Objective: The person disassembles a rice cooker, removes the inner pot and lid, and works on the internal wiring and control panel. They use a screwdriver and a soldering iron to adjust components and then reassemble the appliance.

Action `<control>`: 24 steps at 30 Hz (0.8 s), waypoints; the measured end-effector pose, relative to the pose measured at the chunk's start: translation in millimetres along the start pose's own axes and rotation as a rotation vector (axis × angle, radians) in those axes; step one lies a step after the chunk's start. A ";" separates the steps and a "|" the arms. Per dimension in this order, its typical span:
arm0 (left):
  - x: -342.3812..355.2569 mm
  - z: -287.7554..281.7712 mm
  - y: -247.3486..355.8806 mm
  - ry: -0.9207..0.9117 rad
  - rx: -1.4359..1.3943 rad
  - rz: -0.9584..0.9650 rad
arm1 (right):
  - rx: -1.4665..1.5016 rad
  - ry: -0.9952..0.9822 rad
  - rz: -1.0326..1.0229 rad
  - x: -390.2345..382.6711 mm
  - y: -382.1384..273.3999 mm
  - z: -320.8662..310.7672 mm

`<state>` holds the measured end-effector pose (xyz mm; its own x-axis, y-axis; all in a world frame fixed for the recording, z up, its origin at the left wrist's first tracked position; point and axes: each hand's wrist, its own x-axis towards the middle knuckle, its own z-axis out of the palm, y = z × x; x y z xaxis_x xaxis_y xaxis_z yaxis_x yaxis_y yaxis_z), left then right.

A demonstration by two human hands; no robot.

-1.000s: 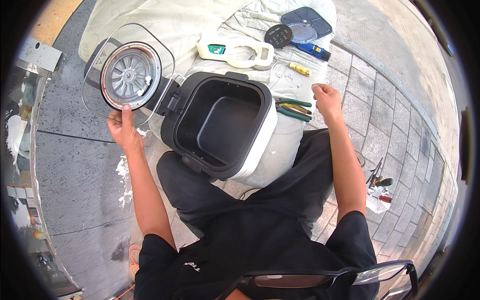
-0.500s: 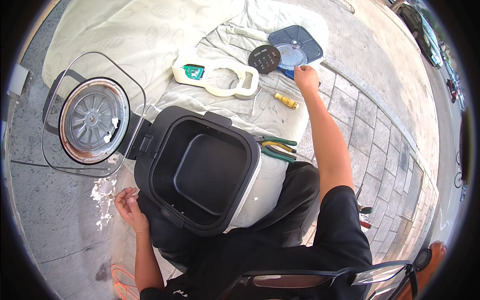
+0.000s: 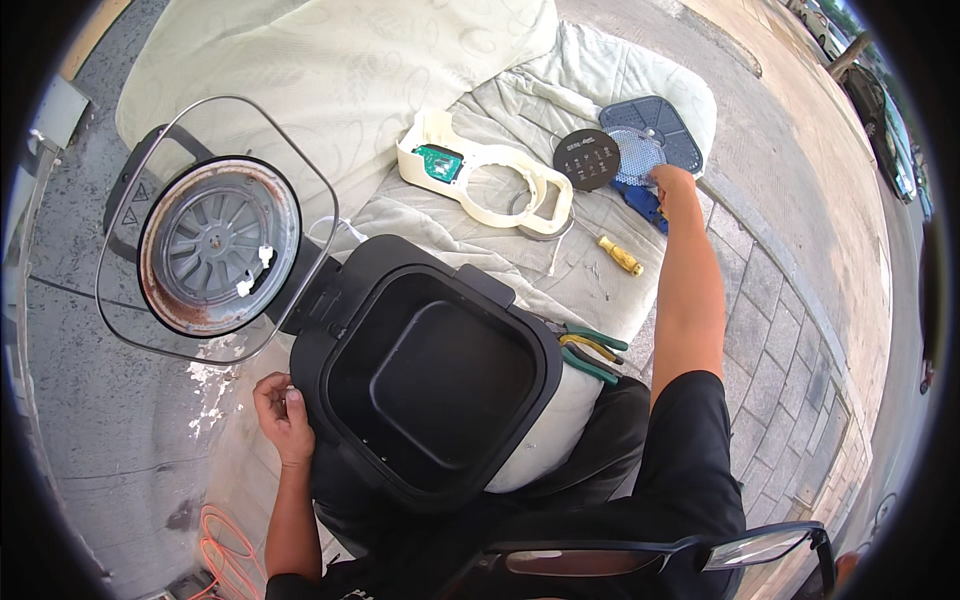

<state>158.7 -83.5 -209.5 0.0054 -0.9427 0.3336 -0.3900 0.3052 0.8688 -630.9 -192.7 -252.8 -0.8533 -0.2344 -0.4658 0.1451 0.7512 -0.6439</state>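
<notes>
Though half-curled — left hand (image 3: 285, 425) beside cooker (image 3: 545, 358)

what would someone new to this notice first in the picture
Probably the big black square tub, open at the top, right in front of the person. Next, the rust-stained round metal disc out to its upper left. Then the right hand, stretched to the far right of the pale cloth, close by the round mesh piece and a blue tool.

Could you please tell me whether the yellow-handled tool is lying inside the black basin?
No, the yellow-handled tool lies on the pale cloth, outside the black basin.
</notes>
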 end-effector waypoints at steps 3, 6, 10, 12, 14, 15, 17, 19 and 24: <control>-0.5 -5.2 16.6 0.006 -0.013 -0.011 | 0.402 -0.159 -0.050 -20.7 8.3 0.5; 10.9 3.4 17.9 -0.006 -0.021 0.050 | 0.687 -0.260 -0.188 -5.1 16.3 -28.5; 3.6 1.6 10.4 0.033 -0.023 0.047 | 0.640 -0.051 -0.478 -58.5 -18.1 -44.8; 2.0 -1.6 8.8 0.045 0.017 0.080 | 0.505 0.020 -0.649 -111.8 -33.4 -48.8; 1.4 3.0 9.5 0.049 0.030 0.100 | 0.274 0.110 -0.775 -171.6 -51.6 -55.3; 4.5 7.9 10.7 0.047 0.025 0.108 | 0.181 0.265 -0.917 -181.4 -55.9 -56.2; 1.7 8.2 14.2 0.050 0.024 0.107 | 0.088 0.407 -1.068 -224.5 -57.5 -48.4; 0.9 10.5 17.0 0.054 0.004 0.104 | 0.108 0.388 -1.127 -292.7 -60.2 -41.1; -5.5 3.0 1.9 0.056 -0.006 0.118 | 0.166 0.235 -1.354 -436.2 -37.8 -0.4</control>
<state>155.1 -78.1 -210.8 0.0116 -0.8913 0.4532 -0.3852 0.4143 0.8246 -264.4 -118.7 -25.0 -0.4369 -0.5943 0.6752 -0.8126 -0.0611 -0.5796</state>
